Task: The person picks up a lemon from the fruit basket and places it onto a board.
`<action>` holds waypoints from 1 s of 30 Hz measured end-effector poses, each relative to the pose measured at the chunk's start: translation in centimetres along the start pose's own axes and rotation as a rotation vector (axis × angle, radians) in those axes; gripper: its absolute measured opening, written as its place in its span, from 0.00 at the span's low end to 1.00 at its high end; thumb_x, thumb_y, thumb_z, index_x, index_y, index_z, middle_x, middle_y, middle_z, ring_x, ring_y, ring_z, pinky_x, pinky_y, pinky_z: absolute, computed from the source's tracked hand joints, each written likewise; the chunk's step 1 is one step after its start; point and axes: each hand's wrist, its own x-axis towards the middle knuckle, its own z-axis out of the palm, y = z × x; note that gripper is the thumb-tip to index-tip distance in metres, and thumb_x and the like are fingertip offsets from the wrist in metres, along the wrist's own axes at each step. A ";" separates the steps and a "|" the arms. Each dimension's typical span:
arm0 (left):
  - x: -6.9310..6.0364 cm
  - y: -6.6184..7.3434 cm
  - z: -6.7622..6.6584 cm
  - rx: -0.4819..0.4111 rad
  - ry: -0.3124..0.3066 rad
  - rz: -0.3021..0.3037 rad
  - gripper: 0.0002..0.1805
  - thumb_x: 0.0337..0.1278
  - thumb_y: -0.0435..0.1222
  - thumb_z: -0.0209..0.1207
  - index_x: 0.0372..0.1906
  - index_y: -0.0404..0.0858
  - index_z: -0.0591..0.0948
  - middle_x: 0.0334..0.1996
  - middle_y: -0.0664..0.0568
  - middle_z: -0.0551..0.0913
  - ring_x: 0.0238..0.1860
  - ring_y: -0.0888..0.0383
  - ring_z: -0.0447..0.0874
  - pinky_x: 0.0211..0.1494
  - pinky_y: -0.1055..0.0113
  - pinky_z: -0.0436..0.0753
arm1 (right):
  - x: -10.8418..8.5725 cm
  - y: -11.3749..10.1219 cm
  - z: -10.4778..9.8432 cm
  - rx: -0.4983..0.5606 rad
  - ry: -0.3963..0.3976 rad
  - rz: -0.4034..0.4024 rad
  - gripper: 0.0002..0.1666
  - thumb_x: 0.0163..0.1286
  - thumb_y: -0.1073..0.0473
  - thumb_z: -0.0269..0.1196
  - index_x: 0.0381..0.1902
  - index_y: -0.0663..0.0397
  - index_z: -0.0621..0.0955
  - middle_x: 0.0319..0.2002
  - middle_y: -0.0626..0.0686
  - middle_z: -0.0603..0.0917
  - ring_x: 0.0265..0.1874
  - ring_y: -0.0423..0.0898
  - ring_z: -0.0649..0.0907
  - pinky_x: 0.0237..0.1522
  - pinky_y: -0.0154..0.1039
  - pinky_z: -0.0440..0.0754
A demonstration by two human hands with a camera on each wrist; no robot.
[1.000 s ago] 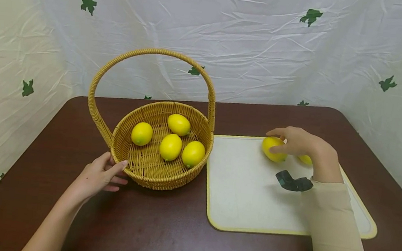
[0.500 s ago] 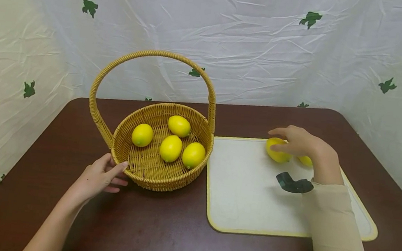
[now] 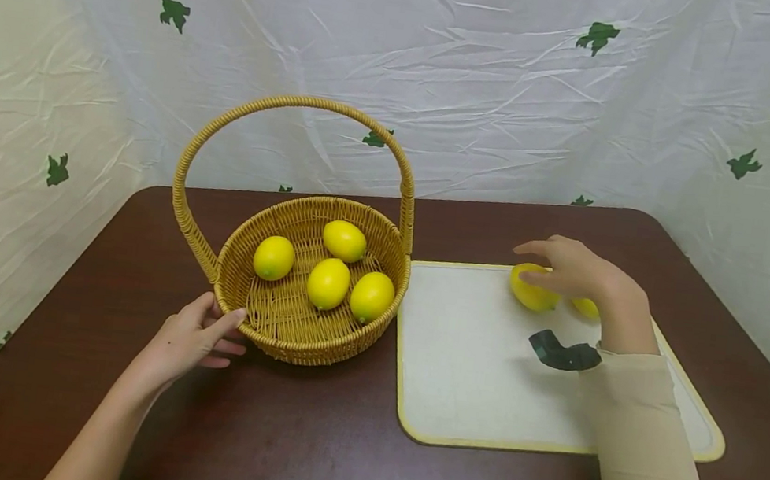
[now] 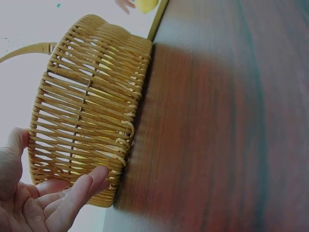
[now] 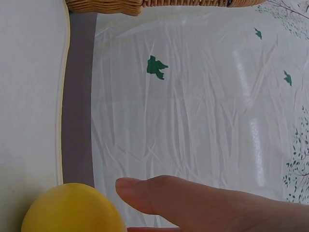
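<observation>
Left hand (image 3: 183,337) pinches the basket (image 3: 304,353) at its rim while the right hand (image 3: 584,277), thumb and fingers spread, arches over a lemon (image 3: 537,298) on the white board (image 3: 477,369), a fruit probably light, firm and smooth enough to roll, best gripped around its widest part.

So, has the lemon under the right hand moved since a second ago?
Yes: the lemon has shifted slightly right across the white board, closer to the half-hidden lemon.

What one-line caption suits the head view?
Left hand on a wicker basket holding four lemons; right hand at another lemon on a yellow-edged white board.
</observation>
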 end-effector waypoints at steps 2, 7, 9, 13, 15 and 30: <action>0.0 0.0 0.0 0.002 0.001 0.001 0.29 0.58 0.54 0.53 0.44 0.31 0.63 0.42 0.36 0.80 0.36 0.49 0.84 0.35 0.58 0.83 | 0.0 -0.1 0.0 -0.001 0.003 0.004 0.25 0.64 0.58 0.59 0.58 0.60 0.72 0.50 0.61 0.75 0.49 0.58 0.71 0.52 0.57 0.68; 0.0 0.0 0.0 0.001 0.000 0.005 0.29 0.59 0.54 0.53 0.44 0.31 0.63 0.42 0.36 0.81 0.37 0.48 0.84 0.35 0.58 0.83 | 0.1 -0.2 -0.1 -0.004 0.005 0.005 0.25 0.64 0.58 0.58 0.58 0.60 0.72 0.49 0.62 0.75 0.49 0.58 0.71 0.52 0.57 0.68; 0.0 0.0 0.0 -0.001 -0.001 0.006 0.28 0.59 0.53 0.53 0.43 0.31 0.63 0.41 0.36 0.81 0.37 0.48 0.84 0.35 0.58 0.83 | 0.1 -0.2 -0.1 -0.005 0.007 0.001 0.25 0.64 0.58 0.58 0.58 0.60 0.72 0.50 0.62 0.75 0.50 0.59 0.71 0.52 0.57 0.68; 0.0 0.0 0.0 -0.003 -0.002 0.009 0.28 0.59 0.53 0.53 0.43 0.31 0.63 0.42 0.36 0.81 0.37 0.48 0.84 0.35 0.58 0.83 | 0.2 -0.3 -0.2 0.001 0.013 -0.013 0.25 0.64 0.58 0.58 0.58 0.60 0.72 0.52 0.63 0.74 0.52 0.60 0.70 0.54 0.58 0.66; 0.0 0.0 0.0 -0.004 -0.003 0.009 0.28 0.59 0.53 0.53 0.43 0.31 0.63 0.42 0.36 0.80 0.37 0.48 0.84 0.35 0.58 0.83 | 0.3 -0.4 -0.2 0.006 0.018 -0.020 0.25 0.64 0.58 0.58 0.58 0.60 0.72 0.53 0.64 0.73 0.53 0.61 0.69 0.55 0.58 0.65; -0.1 0.0 0.0 -0.011 -0.008 0.010 0.26 0.61 0.51 0.53 0.45 0.31 0.64 0.42 0.35 0.80 0.38 0.47 0.84 0.36 0.58 0.83 | 0.3 -1.6 -0.3 0.014 0.082 -0.100 0.23 0.64 0.60 0.59 0.56 0.59 0.74 0.52 0.61 0.75 0.52 0.58 0.72 0.53 0.55 0.69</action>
